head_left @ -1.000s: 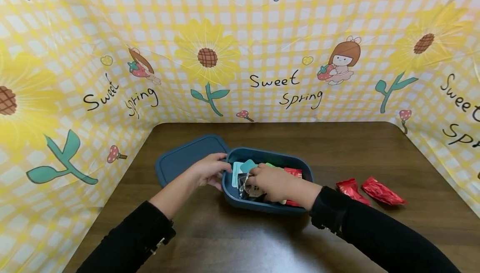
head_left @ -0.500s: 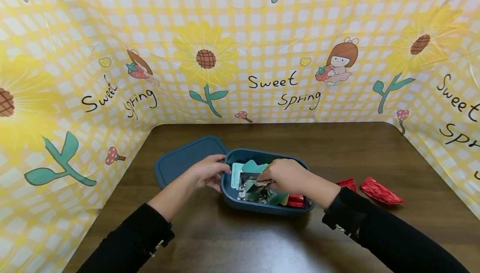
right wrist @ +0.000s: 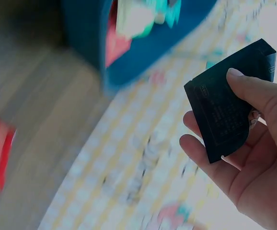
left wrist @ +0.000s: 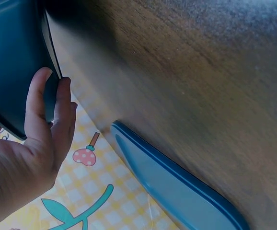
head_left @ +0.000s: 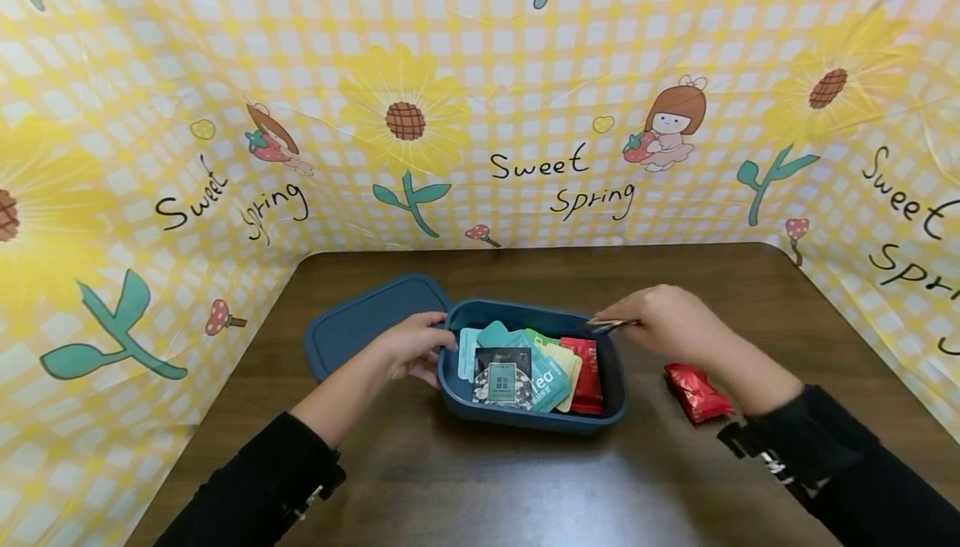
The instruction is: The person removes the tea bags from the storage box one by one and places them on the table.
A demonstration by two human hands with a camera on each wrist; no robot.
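Observation:
A blue lidless box (head_left: 517, 420) holds a layer of flat packets. Near its left side lies a black sachet (head_left: 501, 378), beside a teal sachet (head_left: 549, 376) printed "Tea". A pale yellow packet (head_left: 566, 357) and a red packet (head_left: 588, 376) lie at the right. My left hand (head_left: 411, 348) grips the box's left end, fingers along the outer wall in the left wrist view. Just past the box's right rim, my right hand (head_left: 675, 322) pinches a dark sachet (right wrist: 229, 96) between thumb and fingers; the head view shows that sachet nearly edge-on.
The blue lid (head_left: 367, 322) lies flat on the brown wooden table (head_left: 480, 489), left of the box. A red wrapped packet (head_left: 696, 393) sits to the right, under my right forearm. A yellow checked cloth (head_left: 465, 72) rises behind and along both sides.
My right hand has come up out of the box and moved right, carrying the dark sachet. It now covers one of the two red packets on the table. My left hand keeps its hold.

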